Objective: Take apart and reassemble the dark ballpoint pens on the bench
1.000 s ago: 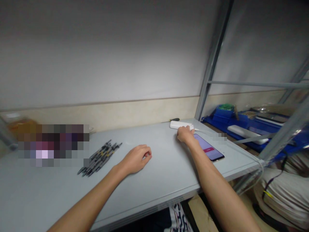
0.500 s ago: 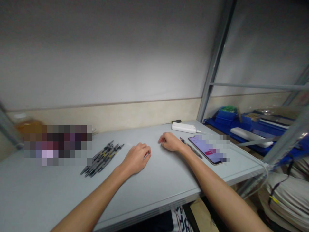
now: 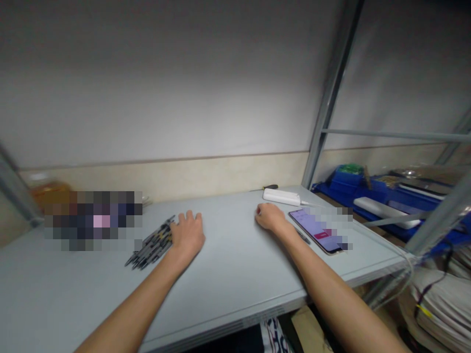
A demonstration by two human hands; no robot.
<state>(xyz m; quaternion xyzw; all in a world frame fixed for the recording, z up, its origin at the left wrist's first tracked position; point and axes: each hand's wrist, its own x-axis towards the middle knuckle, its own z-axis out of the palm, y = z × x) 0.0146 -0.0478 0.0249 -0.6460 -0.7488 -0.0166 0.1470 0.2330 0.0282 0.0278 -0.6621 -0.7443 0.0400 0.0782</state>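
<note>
Two hands are on the table. The left hand (image 3: 188,236) lies palm down with its fingers (image 3: 190,216) stretched out and slightly apart. Its thumb side rests on the near end of a heap of pens (image 3: 147,246). It grips none of them, it only touches. The right hand (image 3: 270,217) is curled into a loose fist, knuckles up, resting on the bare top; I cannot tell whether anything sits inside it.

The dark pens make one heap, all lying roughly parallel and slanting away toward the wall. They overlap too much for an exact count, but there are well over a dozen. One single pen (image 3: 302,236) lies apart from the heap, just beside the right wrist. Next to it is one phone (image 3: 312,226) with its screen lit. Behind the right hand, near the wall, lies one white power bank (image 3: 281,197) with a thin cable (image 3: 309,204) running from it. Beyond that is one dark-handled screwdriver (image 3: 270,187).

The grey table (image 3: 228,279) is bare between the two hands and forward to its near edge, so there is free room there. The phone lies close to the right-hand edge. A metal shelf post (image 3: 326,117) rises at the back right corner, with blue bins (image 3: 355,185) past it.
</note>
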